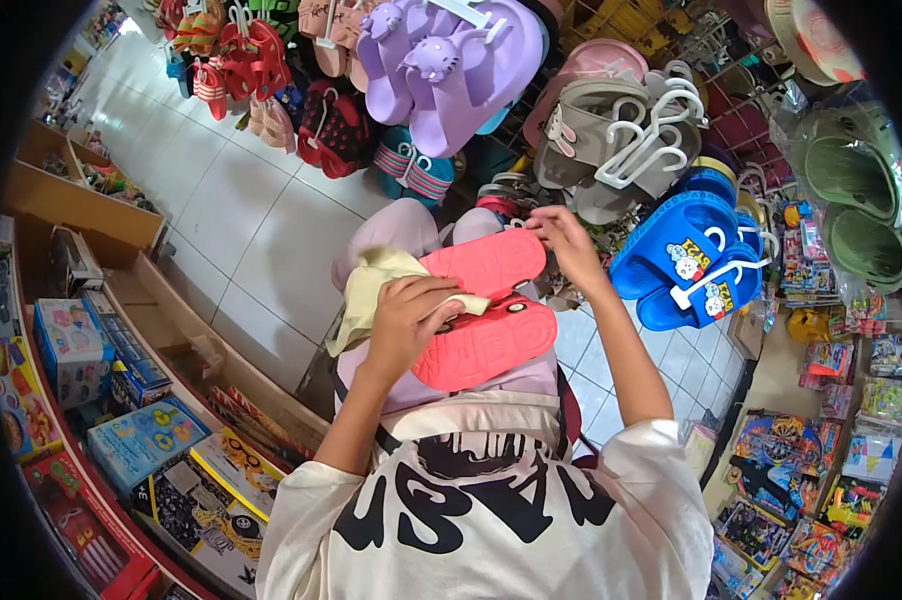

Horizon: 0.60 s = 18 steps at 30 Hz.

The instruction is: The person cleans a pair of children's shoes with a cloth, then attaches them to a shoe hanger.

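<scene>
A pair of coral-pink slippers (486,349) lies soles up across my lap, the two side by side. My left hand (411,318) is closed on a pale yellow cloth (369,290), with its fingers pressed over the slippers near their middle. Part of the cloth pokes out beyond the fingertips onto the sole, and the rest hangs off to the left. My right hand (568,245) is raised beside the far right end of the upper slipper, fingers bent and apart, with nothing seen in them.
Blue slippers (693,255) on a white hanger hang close to my right forearm. Grey slippers (611,150) and purple slippers (461,75) hang ahead on racks. Boxed toys (146,440) fill a low shelf at left, and packaged toys (781,480) line the right.
</scene>
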### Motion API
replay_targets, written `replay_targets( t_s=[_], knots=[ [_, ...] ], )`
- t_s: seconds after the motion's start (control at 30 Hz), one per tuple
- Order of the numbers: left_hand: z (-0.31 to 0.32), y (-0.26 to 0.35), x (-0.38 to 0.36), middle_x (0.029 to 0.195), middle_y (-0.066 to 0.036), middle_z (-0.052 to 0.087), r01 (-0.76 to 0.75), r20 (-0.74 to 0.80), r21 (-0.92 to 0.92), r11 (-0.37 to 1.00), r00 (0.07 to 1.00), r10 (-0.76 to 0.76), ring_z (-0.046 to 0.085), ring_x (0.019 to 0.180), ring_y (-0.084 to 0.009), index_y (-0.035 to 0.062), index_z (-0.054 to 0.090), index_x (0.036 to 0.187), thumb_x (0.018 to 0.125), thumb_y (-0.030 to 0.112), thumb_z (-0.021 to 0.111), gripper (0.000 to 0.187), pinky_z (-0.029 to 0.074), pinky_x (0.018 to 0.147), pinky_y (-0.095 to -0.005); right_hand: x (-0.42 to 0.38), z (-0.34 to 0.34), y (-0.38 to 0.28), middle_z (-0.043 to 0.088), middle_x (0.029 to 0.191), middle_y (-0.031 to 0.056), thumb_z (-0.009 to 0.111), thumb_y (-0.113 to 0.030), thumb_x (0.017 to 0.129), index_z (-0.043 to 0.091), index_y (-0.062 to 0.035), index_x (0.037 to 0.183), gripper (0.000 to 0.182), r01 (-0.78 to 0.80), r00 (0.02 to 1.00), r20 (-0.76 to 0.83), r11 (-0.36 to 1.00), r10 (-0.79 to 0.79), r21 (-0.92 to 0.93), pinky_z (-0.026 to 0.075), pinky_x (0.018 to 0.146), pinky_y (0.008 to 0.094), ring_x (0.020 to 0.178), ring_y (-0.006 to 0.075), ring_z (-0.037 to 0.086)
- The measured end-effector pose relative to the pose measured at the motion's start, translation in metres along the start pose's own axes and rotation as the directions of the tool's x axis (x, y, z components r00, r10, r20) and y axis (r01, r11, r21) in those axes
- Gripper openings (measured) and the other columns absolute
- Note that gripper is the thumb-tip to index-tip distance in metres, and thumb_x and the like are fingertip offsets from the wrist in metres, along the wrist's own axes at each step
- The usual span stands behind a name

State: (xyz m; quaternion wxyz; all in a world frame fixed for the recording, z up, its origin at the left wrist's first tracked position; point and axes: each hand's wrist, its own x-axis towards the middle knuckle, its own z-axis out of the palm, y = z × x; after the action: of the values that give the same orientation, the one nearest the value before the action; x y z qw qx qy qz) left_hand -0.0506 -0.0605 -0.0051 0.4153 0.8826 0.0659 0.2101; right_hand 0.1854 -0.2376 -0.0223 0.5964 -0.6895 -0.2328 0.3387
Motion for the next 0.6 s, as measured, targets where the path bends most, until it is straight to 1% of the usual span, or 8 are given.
replay_targets(
  t_s=[0.03, 0.07, 0.13, 0.2, 0.27, 0.33, 0.47, 0.6],
  knots=[
    [0.001, -0.007, 0.001, 0.107, -0.003, 0.068, -0.039, -0.004, -0.047, 0.998, 0.999, 0.039, 0.060, 0.093, -0.0191, 0.0080, 0.071, 0.098, 0.086, 0.018, 0.066, 0.016, 0.041, 0.085, -0.0349, -0.018, 0.005, -0.015, 0.059, 0.120, 0.0081, 0.068, -0.014, 0.084, 0.052, -0.0051, 0.125, 0.044, 0.139, 0.990, 0.029, 0.969, -0.136, -0.202, 0.044, 0.097, 0.0349, 0.112, 0.0203, 0.056],
    [0.000, -0.007, -0.002, 0.105, -0.004, 0.068, 0.096, -0.090, -0.215, 0.972, 0.989, -0.118, 0.060, 0.092, -0.0179, 0.0068, 0.070, 0.098, 0.088, 0.019, 0.065, 0.017, 0.043, 0.083, -0.0340, -0.035, 0.013, -0.035, 0.057, 0.123, 0.0092, 0.074, -0.017, 0.080, 0.053, -0.0066, 0.124, 0.050, 0.277, 0.960, 0.086, 0.880, -0.265, -0.385, 0.042, 0.099, 0.0379, 0.119, 0.0243, 0.052],
    [-0.004, -0.005, -0.009, 0.101, -0.005, 0.067, 0.294, -0.164, -0.547, 0.784, 0.881, -0.445, 0.061, 0.091, -0.0156, 0.0046, 0.069, 0.099, 0.092, 0.021, 0.061, 0.019, 0.046, 0.079, -0.0322, -0.060, 0.021, -0.070, 0.042, 0.143, 0.0109, 0.078, -0.021, 0.074, 0.051, -0.0145, 0.131, 0.064, 0.545, 0.836, 0.440, 0.593, -0.328, -0.592, 0.036, 0.106, 0.0456, 0.137, 0.0342, 0.032],
    [-0.019, -0.020, -0.010, 0.096, -0.008, 0.066, 0.339, -0.304, -0.640, 0.689, 0.712, -0.633, 0.062, 0.089, -0.0133, 0.0013, 0.067, 0.099, 0.098, 0.027, 0.054, 0.028, 0.050, 0.072, -0.0282, -0.074, 0.029, -0.070, 0.030, 0.151, 0.0102, 0.082, -0.023, 0.067, 0.050, -0.0197, 0.134, 0.074, 0.527, 0.841, 0.516, 0.465, -0.165, -0.711, 0.033, 0.109, 0.0484, 0.142, 0.0374, 0.020],
    [-0.048, -0.019, 0.003, 0.099, -0.011, 0.066, 0.255, -0.294, -0.846, 0.468, 0.509, -0.809, 0.065, 0.090, -0.0199, 0.0002, 0.062, 0.107, 0.099, 0.035, 0.050, 0.037, 0.053, 0.079, -0.0315, -0.078, 0.035, -0.063, 0.020, 0.156, 0.0096, 0.084, -0.026, 0.062, 0.050, -0.0236, 0.136, 0.082, 0.524, 0.832, 0.550, 0.417, -0.065, -0.743, 0.030, 0.111, 0.0502, 0.144, 0.0392, 0.013],
    [-0.073, -0.020, 0.002, 0.100, -0.014, 0.066, 0.052, -0.335, -0.899, 0.435, 0.556, -0.760, 0.065, 0.091, -0.0214, 0.0000, 0.058, 0.112, 0.099, 0.038, 0.048, 0.041, 0.054, 0.081, -0.0330, -0.074, 0.041, -0.040, 0.014, 0.158, 0.0091, 0.086, -0.027, 0.057, 0.049, -0.0264, 0.137, 0.087, 0.526, 0.816, 0.576, 0.473, -0.046, -0.707, 0.029, 0.112, 0.0509, 0.144, 0.0396, 0.011],
    [-0.098, -0.013, -0.007, 0.096, -0.014, 0.066, -0.071, -0.369, -0.917, 0.393, 0.524, -0.767, 0.066, 0.087, -0.0228, 0.0010, 0.058, 0.110, 0.100, 0.036, 0.049, 0.037, 0.055, 0.078, -0.0353, -0.074, 0.042, -0.035, 0.018, 0.156, 0.0090, 0.084, -0.021, 0.058, 0.050, -0.0244, 0.136, 0.085, 0.497, 0.825, 0.563, 0.541, -0.053, -0.678, 0.029, 0.112, 0.0491, 0.136, 0.0378, 0.027],
    [-0.102, -0.017, -0.017, 0.097, -0.014, 0.065, -0.047, -0.395, -0.902, 0.430, 0.495, -0.774, 0.065, 0.091, -0.0228, 0.0015, 0.058, 0.109, 0.099, 0.038, 0.050, 0.039, 0.055, 0.080, -0.0362, -0.084, 0.045, -0.025, 0.036, 0.144, 0.0096, 0.083, -0.018, 0.056, 0.052, -0.0221, 0.134, 0.085, 0.529, 0.829, 0.535, 0.540, -0.164, -0.655, 0.036, 0.106, 0.0462, 0.123, 0.0347, 0.039]
  ],
)
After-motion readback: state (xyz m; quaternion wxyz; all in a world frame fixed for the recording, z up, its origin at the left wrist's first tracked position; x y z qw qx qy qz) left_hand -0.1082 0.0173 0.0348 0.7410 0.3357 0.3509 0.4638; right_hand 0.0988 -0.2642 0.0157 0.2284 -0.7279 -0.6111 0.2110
